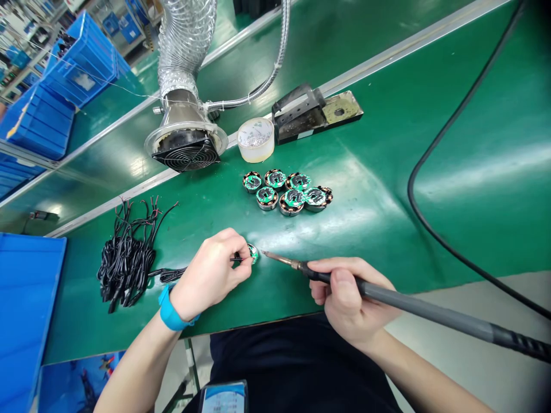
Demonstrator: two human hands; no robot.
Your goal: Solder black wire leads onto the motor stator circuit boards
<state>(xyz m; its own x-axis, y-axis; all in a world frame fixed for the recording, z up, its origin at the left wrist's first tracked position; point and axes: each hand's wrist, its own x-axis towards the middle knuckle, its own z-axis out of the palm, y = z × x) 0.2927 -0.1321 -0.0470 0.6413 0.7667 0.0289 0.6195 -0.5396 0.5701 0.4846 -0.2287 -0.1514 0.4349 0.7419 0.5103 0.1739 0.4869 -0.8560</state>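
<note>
My right hand (353, 298) is wrapped round a soldering iron (387, 293), whose bare tip points left just beside a small round green circuit board (253, 253). My left hand (215, 272) pinches the end of a black cable (235, 259) at that board's left side. The fingers hide part of the board and the wire ends. The rest of a bundled black cable (172, 275) trails left from beneath the wrist. Beyond the hands, several round motor-like parts (294, 198) with green boards and copper windings sit close together.
A pile of black cables (127, 258) lies at left, near a blue bin (26, 310). A fume extractor fan (187, 152), a tape roll (256, 146) and a metal soldering stand (301, 115) line the back of the green bench (379, 189). The iron's black cord (434, 137) loops at right.
</note>
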